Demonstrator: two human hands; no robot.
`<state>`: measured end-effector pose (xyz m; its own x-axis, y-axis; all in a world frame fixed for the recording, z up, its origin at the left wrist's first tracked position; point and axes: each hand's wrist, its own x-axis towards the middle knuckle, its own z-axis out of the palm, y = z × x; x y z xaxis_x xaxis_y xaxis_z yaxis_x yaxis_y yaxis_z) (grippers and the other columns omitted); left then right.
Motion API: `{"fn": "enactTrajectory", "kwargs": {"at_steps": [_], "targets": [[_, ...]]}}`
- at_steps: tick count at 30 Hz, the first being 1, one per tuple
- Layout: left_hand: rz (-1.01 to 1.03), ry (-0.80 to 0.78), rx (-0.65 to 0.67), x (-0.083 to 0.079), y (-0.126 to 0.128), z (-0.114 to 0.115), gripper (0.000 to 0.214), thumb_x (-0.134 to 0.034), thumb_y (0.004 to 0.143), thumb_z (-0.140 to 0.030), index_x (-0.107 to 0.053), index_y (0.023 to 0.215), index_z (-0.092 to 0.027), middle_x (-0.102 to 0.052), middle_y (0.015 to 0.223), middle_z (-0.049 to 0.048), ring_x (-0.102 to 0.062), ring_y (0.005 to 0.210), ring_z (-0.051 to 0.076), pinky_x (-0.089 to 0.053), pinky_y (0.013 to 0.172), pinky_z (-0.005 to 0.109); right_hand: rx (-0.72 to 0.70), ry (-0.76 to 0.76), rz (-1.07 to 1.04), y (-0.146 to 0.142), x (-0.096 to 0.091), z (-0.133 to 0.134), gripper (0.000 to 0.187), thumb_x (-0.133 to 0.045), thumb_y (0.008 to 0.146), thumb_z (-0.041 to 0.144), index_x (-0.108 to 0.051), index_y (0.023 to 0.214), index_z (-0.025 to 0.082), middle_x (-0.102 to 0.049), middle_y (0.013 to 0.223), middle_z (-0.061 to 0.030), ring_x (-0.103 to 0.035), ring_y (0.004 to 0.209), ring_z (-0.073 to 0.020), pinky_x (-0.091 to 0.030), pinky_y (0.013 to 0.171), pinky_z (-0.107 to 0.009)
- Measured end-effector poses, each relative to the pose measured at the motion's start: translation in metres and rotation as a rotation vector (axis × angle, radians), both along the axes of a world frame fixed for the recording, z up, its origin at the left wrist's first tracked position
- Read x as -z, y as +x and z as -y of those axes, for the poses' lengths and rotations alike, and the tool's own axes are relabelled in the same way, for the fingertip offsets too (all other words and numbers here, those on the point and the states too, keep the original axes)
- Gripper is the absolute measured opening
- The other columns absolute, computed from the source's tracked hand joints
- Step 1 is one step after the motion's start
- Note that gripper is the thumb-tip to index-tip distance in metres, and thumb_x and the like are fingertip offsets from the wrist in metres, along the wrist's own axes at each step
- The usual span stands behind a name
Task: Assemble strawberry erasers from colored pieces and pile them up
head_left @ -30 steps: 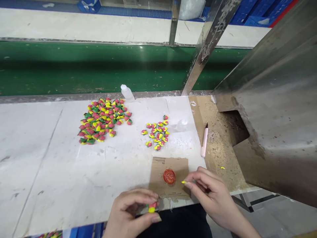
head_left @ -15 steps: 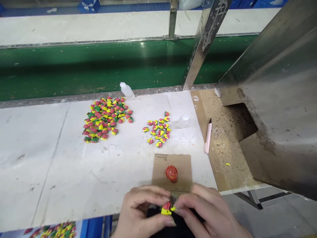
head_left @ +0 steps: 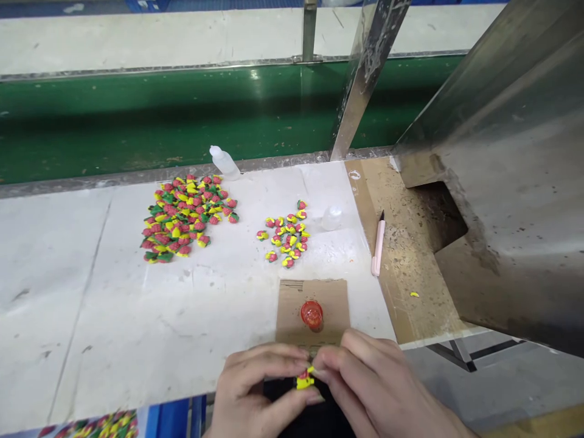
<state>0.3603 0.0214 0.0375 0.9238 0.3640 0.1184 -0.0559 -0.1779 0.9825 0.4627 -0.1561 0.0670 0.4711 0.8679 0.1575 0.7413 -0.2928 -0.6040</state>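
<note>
Between thumb and fingertips, my left hand [head_left: 260, 386] holds a small red and yellow figurine [head_left: 305, 382] at the table's front edge. My right hand [head_left: 365, 380] pinches a tiny yellow piece [head_left: 311, 369] against the figurine's upper side. Just beyond my hands, a small red dish [head_left: 312, 314] with wet-looking contents sits on a cardboard square [head_left: 289, 310]. Farther off lies a loose group of similar red, yellow and green pieces [head_left: 291, 242]. To its left is a larger heap [head_left: 176, 228] of such pieces.
A white squeeze bottle [head_left: 224, 163] leans at the table's back edge. A clear container [head_left: 332, 217] sits beside the small group. A pink pen [head_left: 378, 246] and a yellow bit [head_left: 414, 294] lie by the metal housing [head_left: 511, 182]. A blue bin [head_left: 168, 420] with more pieces is lower left.
The right fingers have moved in closer to the figurine, bringing the yellow piece onto its upper side. The red part is now more covered. The whole view has shifted slightly.
</note>
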Motion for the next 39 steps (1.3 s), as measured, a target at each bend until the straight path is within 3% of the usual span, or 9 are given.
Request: {"fn": "enactTrajectory", "kwargs": {"at_steps": [21, 39], "targets": [[-0.030, -0.130, 0.018, 0.0020, 0.0006, 0.0026, 0.022, -0.095, 0.075, -0.036, -0.087, 0.096, -0.034, -0.088, 0.081, 0.0002, -0.085, 0.067, 0.020, -0.069, 0.067, 0.020, 0.004, -0.012, -0.092, 0.0019, -0.0011, 0.0035, 0.025, -0.036, 0.114, 0.021, -0.058, 0.102, 0.021, -0.059, 0.078, 0.0005, -0.060, 0.069, -0.0155, -0.042, 0.063, -0.027], [0.000, -0.065, -0.015, -0.0003, 0.0055, 0.0027, 0.021, -0.091, 0.079, -0.040, -0.087, 0.099, -0.037, -0.089, 0.082, 0.0005, -0.085, 0.070, 0.020, -0.069, 0.069, 0.020, 0.037, 0.031, -0.169, 0.0029, 0.0001, 0.0051, 0.023, -0.038, 0.115, 0.023, -0.058, 0.104, 0.022, -0.062, 0.081, 0.0006, -0.060, 0.069, -0.0148, -0.042, 0.064, -0.026]]}}
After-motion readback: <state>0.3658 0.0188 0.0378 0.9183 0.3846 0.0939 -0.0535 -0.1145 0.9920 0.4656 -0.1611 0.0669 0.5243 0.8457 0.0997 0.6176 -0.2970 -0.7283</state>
